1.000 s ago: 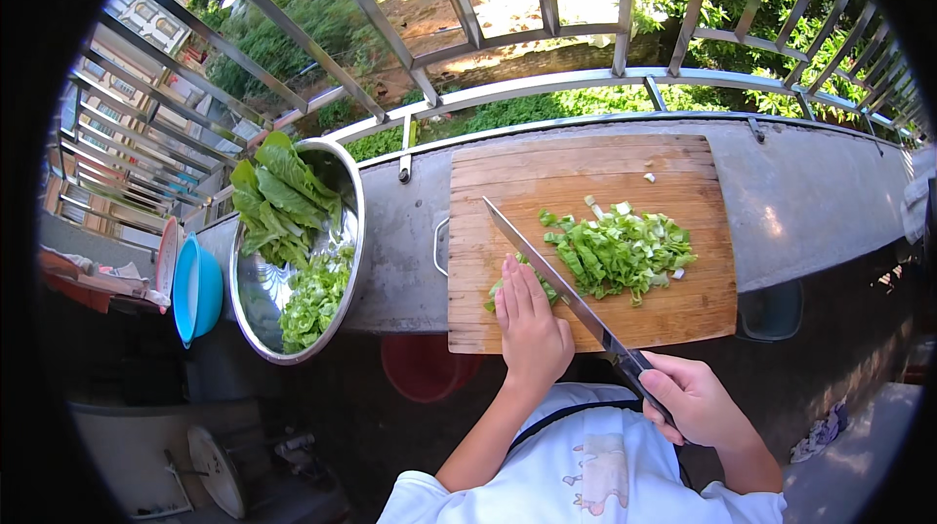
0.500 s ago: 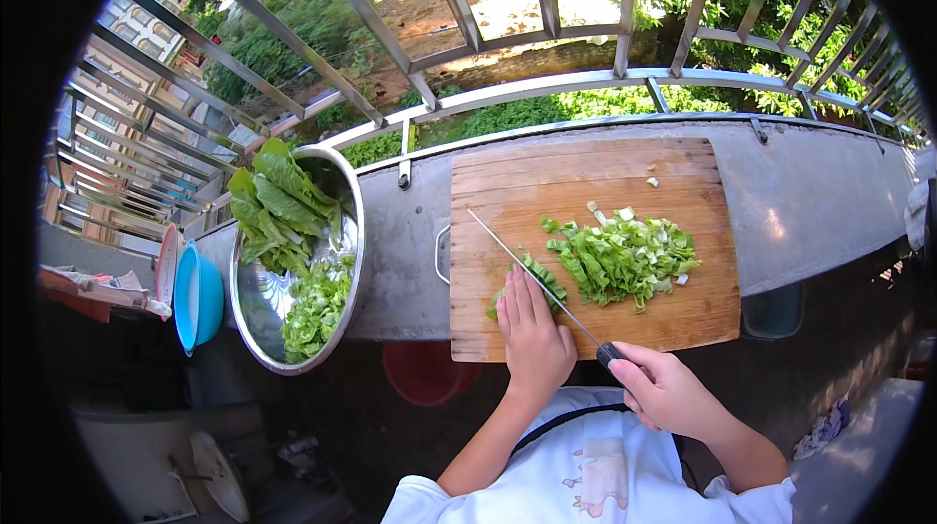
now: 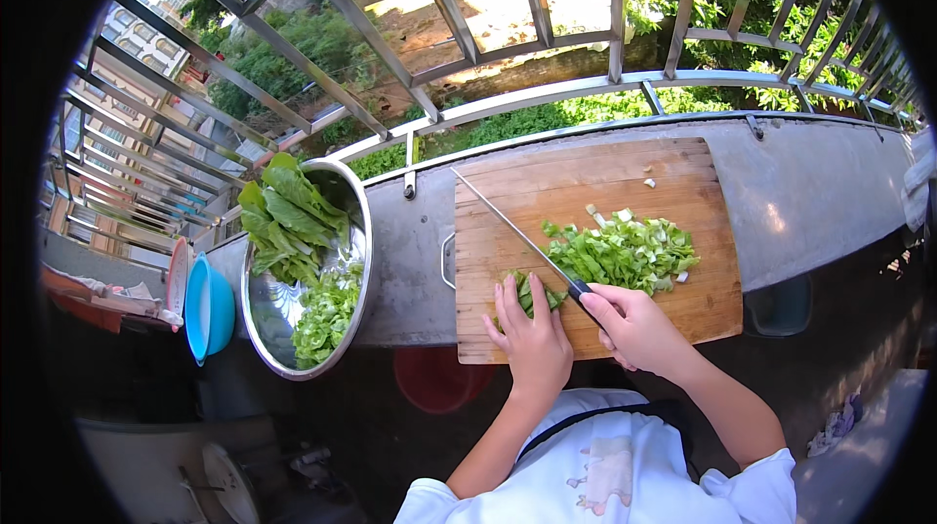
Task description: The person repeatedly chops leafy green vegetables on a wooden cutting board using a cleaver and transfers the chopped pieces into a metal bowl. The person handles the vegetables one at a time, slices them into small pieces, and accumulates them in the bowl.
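Observation:
My right hand is closed round the black handle of a long knife. The blade slants to the upper left over the wooden cutting board. My left hand rests near the board's front edge, fingers spread over a small bunch of green lettuce leaves. That bunch is partly hidden under the fingers. Just right of the blade lies a pile of chopped lettuce, with pale stem bits among it. One white scrap sits apart, farther back on the board.
Left of the board, a tilted steel bowl holds whole leaves and chopped greens. A blue basin stands beyond it. The board lies on a grey ledge along a metal railing. A red tub is below.
The knife and my right hand have moved back and up-left, away from the bunch. My left fingers have spread apart over the leaves. The view has shifted slightly.

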Motion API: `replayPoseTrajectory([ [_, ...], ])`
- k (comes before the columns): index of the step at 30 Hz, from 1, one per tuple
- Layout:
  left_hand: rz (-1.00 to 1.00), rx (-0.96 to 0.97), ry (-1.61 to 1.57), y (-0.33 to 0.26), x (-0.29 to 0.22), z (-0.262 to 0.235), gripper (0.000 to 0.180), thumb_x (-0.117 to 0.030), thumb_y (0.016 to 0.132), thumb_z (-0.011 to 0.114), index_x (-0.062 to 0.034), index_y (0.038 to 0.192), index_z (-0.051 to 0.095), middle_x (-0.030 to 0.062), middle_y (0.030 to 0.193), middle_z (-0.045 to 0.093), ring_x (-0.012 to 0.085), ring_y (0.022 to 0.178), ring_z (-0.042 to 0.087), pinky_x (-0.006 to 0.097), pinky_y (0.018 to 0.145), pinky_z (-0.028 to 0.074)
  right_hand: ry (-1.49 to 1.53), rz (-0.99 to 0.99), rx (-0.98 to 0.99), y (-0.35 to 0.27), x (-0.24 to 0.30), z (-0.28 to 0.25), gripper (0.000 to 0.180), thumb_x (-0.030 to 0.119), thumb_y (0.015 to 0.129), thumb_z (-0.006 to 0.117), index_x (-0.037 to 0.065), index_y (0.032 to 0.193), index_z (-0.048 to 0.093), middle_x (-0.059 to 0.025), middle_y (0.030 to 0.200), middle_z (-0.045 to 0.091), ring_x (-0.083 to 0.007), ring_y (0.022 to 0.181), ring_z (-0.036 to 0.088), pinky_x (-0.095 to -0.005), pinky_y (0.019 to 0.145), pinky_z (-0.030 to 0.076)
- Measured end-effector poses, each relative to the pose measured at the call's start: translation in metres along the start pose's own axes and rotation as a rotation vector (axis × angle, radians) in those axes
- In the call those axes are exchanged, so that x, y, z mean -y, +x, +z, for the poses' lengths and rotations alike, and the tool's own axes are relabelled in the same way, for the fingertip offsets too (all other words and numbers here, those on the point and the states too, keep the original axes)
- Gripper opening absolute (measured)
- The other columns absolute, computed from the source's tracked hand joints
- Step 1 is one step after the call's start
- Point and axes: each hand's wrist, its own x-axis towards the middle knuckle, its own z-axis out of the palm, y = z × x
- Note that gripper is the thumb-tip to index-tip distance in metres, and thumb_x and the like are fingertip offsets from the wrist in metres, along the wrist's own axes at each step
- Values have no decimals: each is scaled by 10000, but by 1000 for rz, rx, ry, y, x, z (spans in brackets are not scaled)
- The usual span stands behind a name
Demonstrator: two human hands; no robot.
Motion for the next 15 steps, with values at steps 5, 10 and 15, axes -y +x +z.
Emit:
replayPoseTrajectory([
  [5, 40, -103, -148, 6, 10, 6, 492, -102, 860, 532, 41, 1306, 381, 206, 1297, 434, 355, 1224, 394, 491, 990, 286, 88, 104, 2, -26, 8, -11, 284, 254, 957, 461, 15, 1086, 545, 52, 560, 411, -27, 446, 365, -201, 399, 300],
  [10, 112, -144, -174, 5, 18, 3, 487, -94, 838, 562, 101, 1258, 410, 244, 1283, 457, 376, 1192, 440, 447, 980, 327, 206, 176, 59, -64, 12, -17, 323, 236, 962, 459, 19, 1196, 500, 54, 575, 416, -16, 451, 363, -183, 405, 298],
  [15, 152, -76, -24, 1, 13, -2, 552, -120, 825, 524, 144, 1278, 352, 296, 1341, 371, 394, 1256, 369, 454, 1006, 296, 183, 192, 64, -87, 12, -18, 370, 192, 951, 482, -1, 1266, 465, 53, 636, 425, -16, 527, 379, -173, 465, 324],
])
